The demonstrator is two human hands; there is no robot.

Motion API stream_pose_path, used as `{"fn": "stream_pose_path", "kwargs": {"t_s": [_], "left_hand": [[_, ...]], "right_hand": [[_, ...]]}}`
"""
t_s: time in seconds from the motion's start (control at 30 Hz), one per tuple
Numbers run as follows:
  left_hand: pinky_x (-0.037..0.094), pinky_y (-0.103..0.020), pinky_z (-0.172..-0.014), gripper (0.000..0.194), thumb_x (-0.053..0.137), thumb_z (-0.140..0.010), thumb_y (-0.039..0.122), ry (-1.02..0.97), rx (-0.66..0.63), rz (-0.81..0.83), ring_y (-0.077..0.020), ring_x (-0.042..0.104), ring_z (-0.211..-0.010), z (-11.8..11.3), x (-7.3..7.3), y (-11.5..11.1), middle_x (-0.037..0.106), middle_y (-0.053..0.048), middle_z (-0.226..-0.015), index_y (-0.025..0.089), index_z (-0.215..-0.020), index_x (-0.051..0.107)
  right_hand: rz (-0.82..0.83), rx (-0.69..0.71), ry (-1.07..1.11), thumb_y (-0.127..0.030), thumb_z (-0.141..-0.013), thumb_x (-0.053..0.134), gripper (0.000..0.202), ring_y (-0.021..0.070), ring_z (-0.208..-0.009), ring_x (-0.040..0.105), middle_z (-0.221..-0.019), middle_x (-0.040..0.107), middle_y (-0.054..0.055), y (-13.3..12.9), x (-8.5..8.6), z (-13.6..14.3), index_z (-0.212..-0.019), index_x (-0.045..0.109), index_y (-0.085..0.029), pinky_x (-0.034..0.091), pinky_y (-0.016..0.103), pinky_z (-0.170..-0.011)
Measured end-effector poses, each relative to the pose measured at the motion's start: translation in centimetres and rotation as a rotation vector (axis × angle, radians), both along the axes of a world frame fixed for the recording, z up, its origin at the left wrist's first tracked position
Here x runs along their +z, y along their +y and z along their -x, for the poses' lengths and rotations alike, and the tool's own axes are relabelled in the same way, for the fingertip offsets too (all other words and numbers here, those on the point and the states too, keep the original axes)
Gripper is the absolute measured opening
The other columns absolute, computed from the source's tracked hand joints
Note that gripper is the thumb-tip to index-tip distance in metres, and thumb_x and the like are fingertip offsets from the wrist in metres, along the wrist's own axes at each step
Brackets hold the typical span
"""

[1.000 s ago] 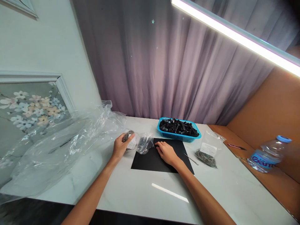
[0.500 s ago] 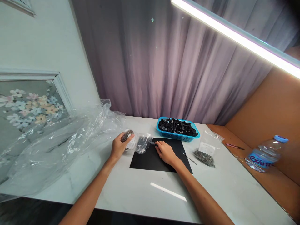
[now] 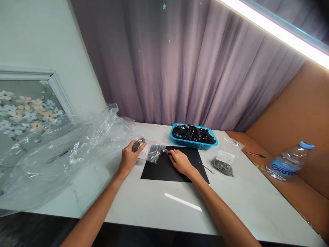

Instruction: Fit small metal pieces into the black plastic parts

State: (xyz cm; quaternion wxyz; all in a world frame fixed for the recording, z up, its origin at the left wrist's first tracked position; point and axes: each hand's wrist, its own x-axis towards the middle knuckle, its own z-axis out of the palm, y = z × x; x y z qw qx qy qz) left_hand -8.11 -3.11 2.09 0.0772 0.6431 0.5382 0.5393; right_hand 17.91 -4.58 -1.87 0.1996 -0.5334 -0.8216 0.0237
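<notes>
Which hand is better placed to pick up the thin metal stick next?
Probably the right hand: it's over the black sheet, closer to the thin metal stick. The left hand is farther away and holds the clear bag.

Wht tbl (image 3: 144,206): blk sheet (image 3: 158,172), blu bskt (image 3: 191,144), lbld bag (image 3: 222,166), clr plastic (image 3: 64,164).

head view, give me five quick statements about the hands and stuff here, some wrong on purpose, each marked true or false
1. The left hand holds a labelled clear bag. True.
2. The blue basket stands on the near side of the black sheet. False: it stands beyond the sheet's far edge.
3. The right hand is over the black sheet. True.
4. The thin metal rod lies at the sheet's left edge. False: it is at the right edge.
5. The plastic bottle has a red cap. False: the cap is blue.
</notes>
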Motion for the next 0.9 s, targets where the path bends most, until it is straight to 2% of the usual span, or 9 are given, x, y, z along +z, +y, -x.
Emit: {"fn": "stream_pose_path", "kwargs": {"t_s": [0.17, 0.33, 0.5, 0.63, 0.77, 0.9], "left_hand": [[0.047, -0.028, -0.079, 0.037, 0.071, -0.081, 0.055, -0.019, 0.036, 0.003, -0.0191, 0.062, -0.076, -0.7, 0.2, -0.2, 0.074, -0.003, -0.087, 0.020, -0.092, 0.071], [0.045, -0.027, -0.072, 0.037, 0.069, -0.083, 0.056, -0.071, 0.065, 0.051, -0.0190, 0.062, -0.074, -0.9, 0.4, -0.3, 0.072, -0.003, -0.081, 0.019, -0.085, 0.070], [0.044, -0.025, -0.071, 0.038, 0.070, -0.082, 0.056, -0.123, 0.040, 0.073, -0.0184, 0.062, -0.075, -0.9, 0.3, -0.2, 0.072, -0.002, -0.081, 0.018, -0.084, 0.069], [0.044, -0.025, -0.068, 0.041, 0.070, -0.082, 0.058, -0.168, -0.017, 0.101, -0.0173, 0.060, -0.072, -1.3, 0.1, -0.2, 0.069, -0.001, -0.077, 0.018, -0.081, 0.068], [0.045, -0.025, -0.070, 0.042, 0.070, -0.082, 0.059, -0.208, -0.104, 0.131, -0.0178, 0.061, -0.075, -1.8, -0.4, 0.0, 0.070, -0.001, -0.080, 0.017, -0.082, 0.068], [0.042, -0.024, -0.064, 0.042, 0.070, -0.082, 0.059, -0.254, -0.163, 0.162, -0.0155, 0.055, -0.068, -2.0, -1.0, 0.2, 0.063, 0.001, -0.071, 0.017, -0.079, 0.066]], "right_hand": [[-0.010, -0.013, 0.050, -0.023, -0.105, 0.047, 0.022, 0.0226, -0.106, 0.064, -0.113, 0.071, 0.010, 0.1, -0.1, 0.0, -0.119, 0.063, -0.021, 0.046, 0.029, -0.089], [-0.044, -0.070, 0.191, -0.025, -0.107, 0.040, 0.025, 0.0210, -0.090, 0.067, -0.105, 0.072, 0.009, -0.4, 0.0, 0.7, -0.113, 0.063, -0.019, 0.044, 0.028, -0.076], [-0.047, 0.054, 0.337, -0.035, -0.107, 0.042, 0.027, 0.0145, -0.078, 0.063, -0.093, 0.068, 0.001, -1.2, 0.2, 1.8, -0.114, 0.066, -0.024, 0.044, 0.023, -0.070], [-0.042, 0.112, 0.431, -0.036, -0.108, 0.041, 0.032, 0.0143, -0.078, 0.060, -0.104, 0.065, 0.003, -1.4, 0.1, 2.6, -0.123, 0.067, -0.024, 0.047, 0.023, -0.072], [-0.025, 0.146, 0.487, -0.032, -0.106, 0.044, 0.033, 0.0183, -0.090, 0.059, -0.114, 0.064, 0.007, -1.3, 0.3, 3.0, -0.127, 0.068, -0.025, 0.048, 0.026, -0.077], [0.013, 0.196, 0.497, -0.023, -0.101, 0.051, 0.032, 0.0187, -0.091, 0.056, -0.110, 0.065, 0.004, -1.0, 0.1, 3.2, -0.130, 0.067, -0.027, 0.048, 0.027, -0.083]]}}
